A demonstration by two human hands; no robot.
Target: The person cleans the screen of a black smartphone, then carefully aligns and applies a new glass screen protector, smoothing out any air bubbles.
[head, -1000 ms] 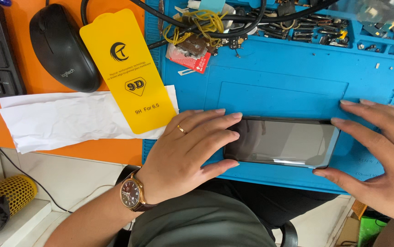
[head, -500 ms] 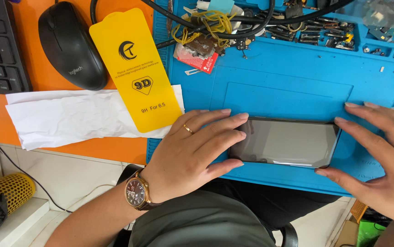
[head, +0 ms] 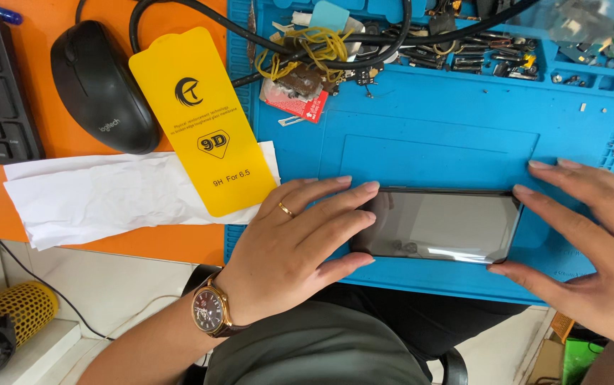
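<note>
Pressing from both ends, we are steadying a smartphone (head: 439,225), a flat black slab with a glossy, reflective screen, lying lengthwise in the lower middle of the frame on the blue silicone repair mat (head: 428,114). Our left hand (head: 293,249) is lying flat with fingers spread, fingertips touching the phone's left end; it is wearing a gold ring and a brown-strapped wristwatch (head: 211,312). Our right hand (head: 599,242) is open too, fingertips meeting the right end, nothing clasped in either palm. In the upper left of the frame a yellow, phone-shaped screen protector card (head: 203,117) is resting on crinkled white paper (head: 107,196), beside a matte black mouse (head: 100,85) on the orange desk (head: 29,18).
</note>
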